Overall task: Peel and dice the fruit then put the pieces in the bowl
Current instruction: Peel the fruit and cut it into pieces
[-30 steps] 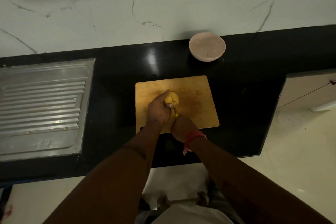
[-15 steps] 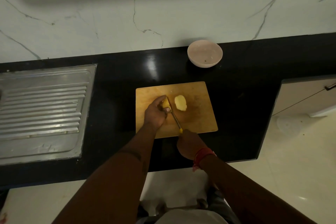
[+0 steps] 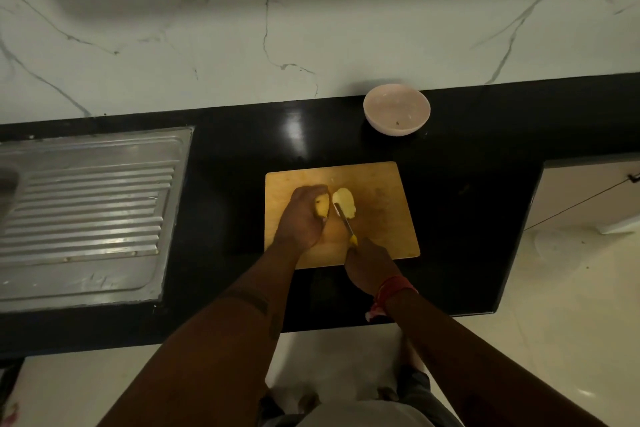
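Since half a second earlier, the cut slice (image 3: 345, 203) had stayed lying flat on the wooden cutting board (image 3: 384, 204), pale face up, and the knife (image 3: 343, 218) had come to rest with its blade along the slice's left edge. I saw my left hand (image 3: 302, 218) curled around the remaining yellow fruit piece (image 3: 322, 207), holding it down on the board's left half, just beside the slice. My right hand (image 3: 369, 263) gripped the knife's yellow handle over the board's near edge, a red thread band (image 3: 394, 288) on that wrist. The board's right half lay bare, with stained, scored wood grain. It sat on a glossy black counter (image 3: 467, 204), its near edge close to the counter's front edge. The round pale pink bowl (image 3: 397, 109) stood at the counter's back edge against the white veined marble wall (image 3: 277, 10), well apart from the board. A ribbed steel drainboard (image 3: 86, 215) filled the counter's left end. I could read no writing anywhere.
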Demonstrator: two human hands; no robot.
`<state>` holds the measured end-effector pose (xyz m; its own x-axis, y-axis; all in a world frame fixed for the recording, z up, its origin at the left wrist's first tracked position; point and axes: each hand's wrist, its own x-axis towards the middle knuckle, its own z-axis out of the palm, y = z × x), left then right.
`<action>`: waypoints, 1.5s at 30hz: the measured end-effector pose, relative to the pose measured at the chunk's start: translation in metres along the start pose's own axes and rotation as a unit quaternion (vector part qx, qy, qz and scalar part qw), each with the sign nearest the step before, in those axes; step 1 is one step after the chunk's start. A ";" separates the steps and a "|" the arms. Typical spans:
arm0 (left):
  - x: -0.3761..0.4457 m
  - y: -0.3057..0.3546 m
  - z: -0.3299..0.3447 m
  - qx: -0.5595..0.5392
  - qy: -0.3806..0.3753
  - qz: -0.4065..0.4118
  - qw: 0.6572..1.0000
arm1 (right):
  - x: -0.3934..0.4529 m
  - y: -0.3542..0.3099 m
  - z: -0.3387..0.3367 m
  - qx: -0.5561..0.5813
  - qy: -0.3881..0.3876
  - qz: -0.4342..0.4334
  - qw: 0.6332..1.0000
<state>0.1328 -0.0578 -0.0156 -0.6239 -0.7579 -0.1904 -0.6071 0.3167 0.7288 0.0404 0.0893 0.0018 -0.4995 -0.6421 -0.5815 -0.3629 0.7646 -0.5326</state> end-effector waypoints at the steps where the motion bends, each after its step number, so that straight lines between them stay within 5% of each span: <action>1: -0.001 0.000 -0.001 0.039 -0.012 0.032 0.999 | 0.003 -0.003 0.001 0.020 0.001 0.003 1.000; 6: -0.004 -0.005 -0.003 0.223 -0.035 0.087 0.970 | 0.011 -0.008 0.007 0.033 0.004 -0.005 0.999; 11: -0.008 -0.010 0.007 0.266 -0.034 0.112 0.957 | 0.015 -0.004 0.010 0.057 0.023 -0.001 0.998; 17: -0.001 -0.005 0.023 0.221 -0.027 0.099 0.970 | 0.014 -0.011 0.010 0.042 0.059 -0.085 0.994; 31: 0.003 -0.024 0.036 0.152 0.082 0.142 0.975 | 0.029 -0.018 0.015 0.006 0.097 -0.079 0.992; 45: 0.001 -0.040 0.059 0.111 0.186 0.190 0.958 | 0.037 -0.002 0.038 -0.111 0.178 -0.164 0.964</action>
<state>0.1276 -0.0375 -0.0836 -0.6275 -0.7012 0.3384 -0.4862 0.6924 0.5331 0.0523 0.0621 -0.0422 -0.5533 -0.8219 -0.1356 -0.6864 0.5421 -0.4847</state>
